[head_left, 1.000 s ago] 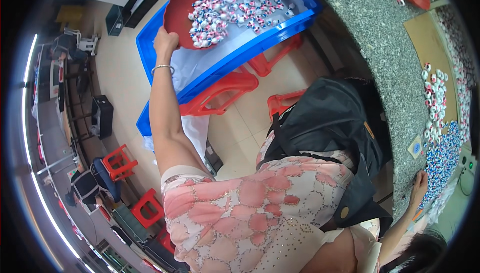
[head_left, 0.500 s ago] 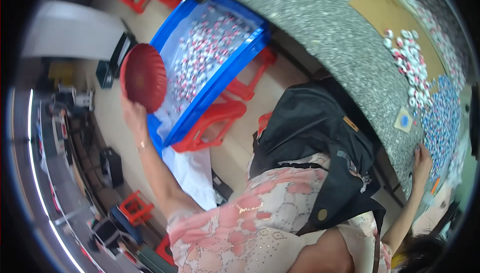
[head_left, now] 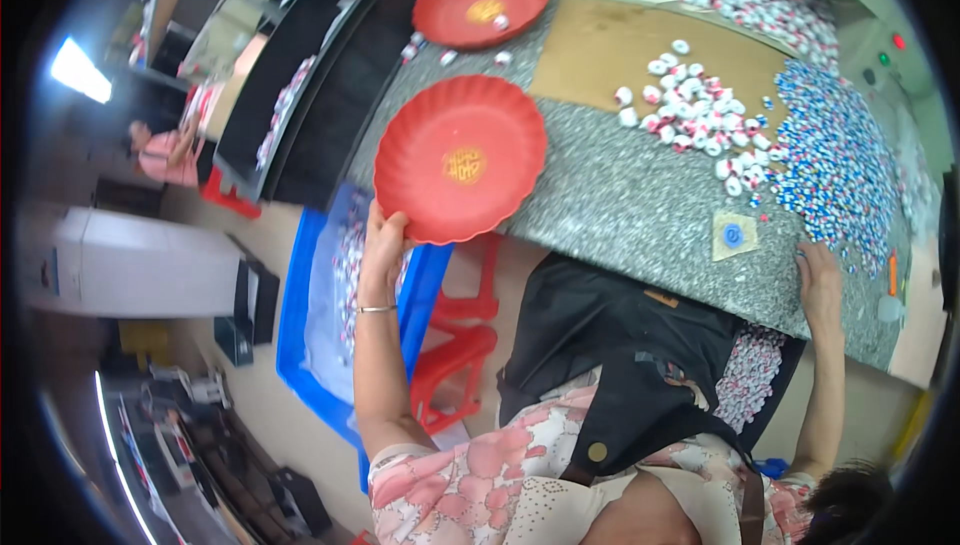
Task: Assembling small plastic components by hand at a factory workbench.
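Note:
My left hand [head_left: 383, 245] grips the rim of a red scalloped plate [head_left: 480, 170], held tilted above the near left edge of the speckled grey table [head_left: 600, 180]. No pieces show on this plate. My right hand [head_left: 820, 270] rests at the table's right side with its fingers bent together; what they hold, if anything, is too small to make out. Beside those fingers spreads a heap of small blue-and-white pieces [head_left: 840, 160]. Several white round pieces with pink parts [head_left: 700, 110] lie between the heap and a brown board [head_left: 590, 50].
A second red plate [head_left: 455, 20] with a piece in it stands at the far left of the table. Below the left edge is a blue bin [head_left: 300, 320] holding pieces, beside red stools [head_left: 455, 370]. A square pad with a blue disc [head_left: 733, 235] lies near my right hand.
My left hand has brought the red plate from over the blue bin up and right to the table edge. The view has turned toward the table. My right hand stays at the heap.

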